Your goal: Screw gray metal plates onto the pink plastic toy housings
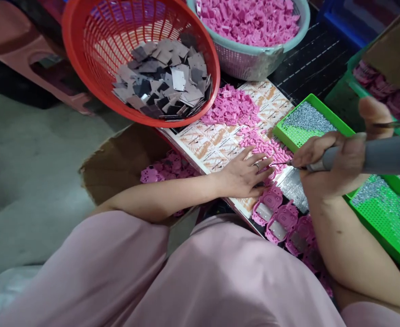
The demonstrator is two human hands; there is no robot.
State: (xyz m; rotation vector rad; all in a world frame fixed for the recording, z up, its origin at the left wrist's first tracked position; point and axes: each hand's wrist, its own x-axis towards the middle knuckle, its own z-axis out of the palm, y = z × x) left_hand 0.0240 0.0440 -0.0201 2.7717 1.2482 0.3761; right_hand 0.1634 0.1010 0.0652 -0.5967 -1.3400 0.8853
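A: From the head view, what makes this step go well?

B: I take it for screw work. The electric screwdriver lies nearly flat, its thin bit pointing at the person's own fingers. I'd lift it upright before any driving, and keep those fingertips out of its path.

A: Is a screw on the tip?

B: Too small to tell. Loose screws lie in two green trays, the upper tray and the lower tray, one on either side of the tool.

A: And the pink housings?

B: In a row along the near edge of the patterned board, below the hands, metal plates in their recesses. Each one would best sit flat and steady under the bit.

A: How are the hands posed?

B: The left hand is palm down on the board, fingers spread wide, just beside the small pink parts. Whether anything is under the palm, I can't tell. The right hand is wrapped around the screwdriver near its front end, the forearm rising from the lower right. The bit tip ends just beside the left fingers, above the board.
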